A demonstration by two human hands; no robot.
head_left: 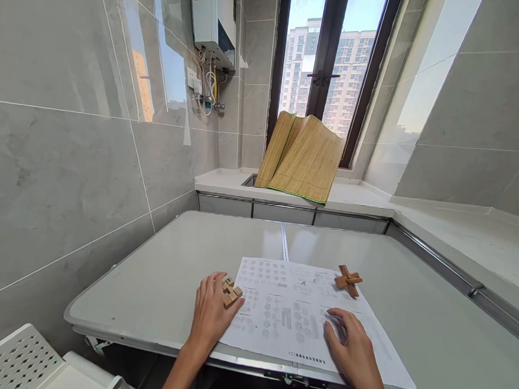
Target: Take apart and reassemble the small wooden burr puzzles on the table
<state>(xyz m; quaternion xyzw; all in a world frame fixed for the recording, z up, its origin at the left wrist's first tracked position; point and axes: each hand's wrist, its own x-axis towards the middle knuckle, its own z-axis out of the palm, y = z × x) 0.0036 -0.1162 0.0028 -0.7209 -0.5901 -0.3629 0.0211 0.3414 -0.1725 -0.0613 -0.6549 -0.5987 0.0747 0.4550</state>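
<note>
My left hand (210, 309) rests at the left edge of a printed sheet (276, 332), its fingers and thumb curved around a small cluster of notched wooden puzzle blocks (231, 293). Part of the cluster is hidden by the fingers. Over the sheet's right half lies my right hand (350, 342), thumb and fingers apart with nothing between them. Beyond it, at the sheet's far right corner, sits a brown wooden cross-shaped puzzle (348, 281) of interlocked sticks. Rows of small diagrams cover the paper.
The white folding table (160, 270) has a centre seam and a metal front edge. A folded bamboo mat (309, 156) leans on the ledge by the window. A white perforated plastic item (17, 358) stands at lower left. A water heater (215, 19) hangs on the tiled wall.
</note>
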